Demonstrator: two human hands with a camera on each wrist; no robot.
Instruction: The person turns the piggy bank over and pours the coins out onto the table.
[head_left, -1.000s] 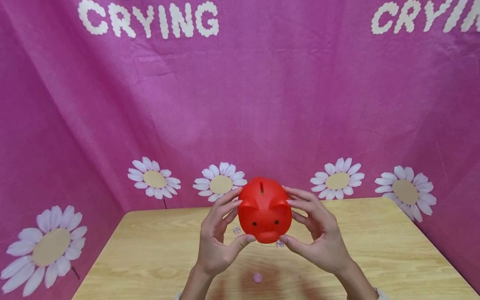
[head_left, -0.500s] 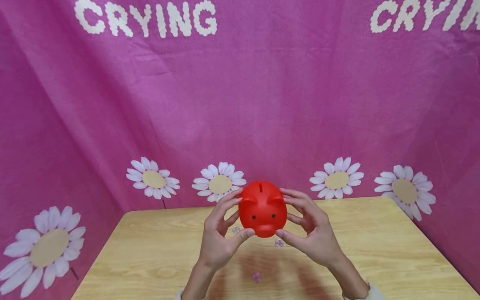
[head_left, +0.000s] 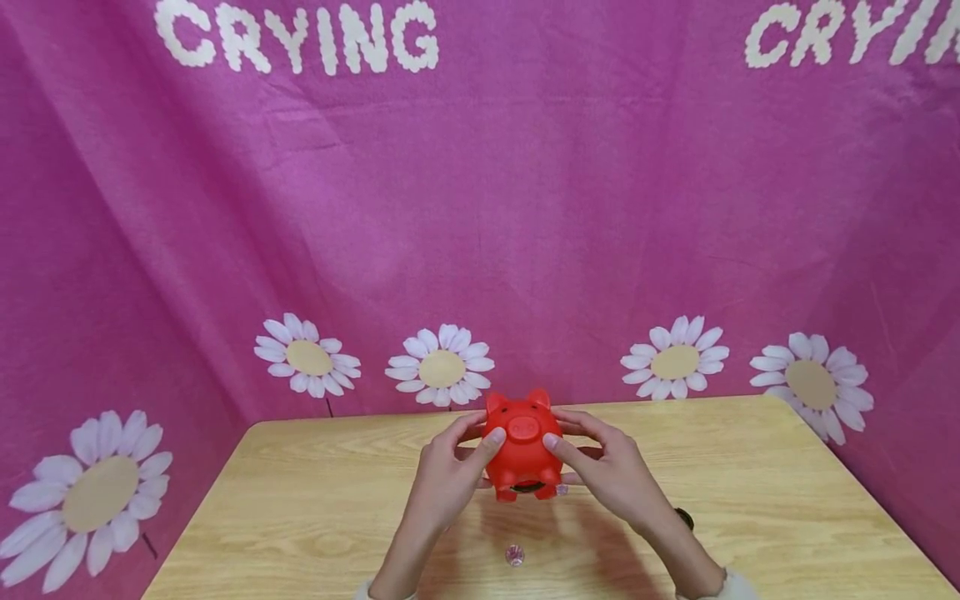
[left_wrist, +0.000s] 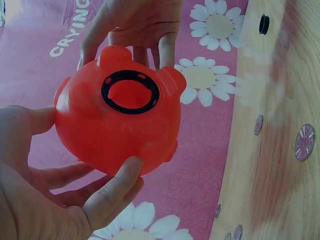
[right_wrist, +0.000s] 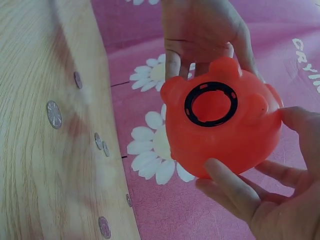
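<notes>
A red piggy bank is held up above the table between both hands, its snout facing the head camera and tilted upward. My left hand grips one side, thumb beside the snout. On the other side my right hand grips it the same way. Both wrist views show its underside, with a black ring around a round hole that has the red inside visible through it. Beyond my right wrist lies a small black round piece, perhaps a plug.
Several coin-like discs lie on the wooden table; one disc is near the front, another disc shows in the right wrist view. A pink cloth with daisies and lettering hangs behind and at the sides.
Both hands have tipped the piggy bank back and lowered it a little, so the top slot is out of sight and its feet show. The black piece has come into view past the right wrist.
</notes>
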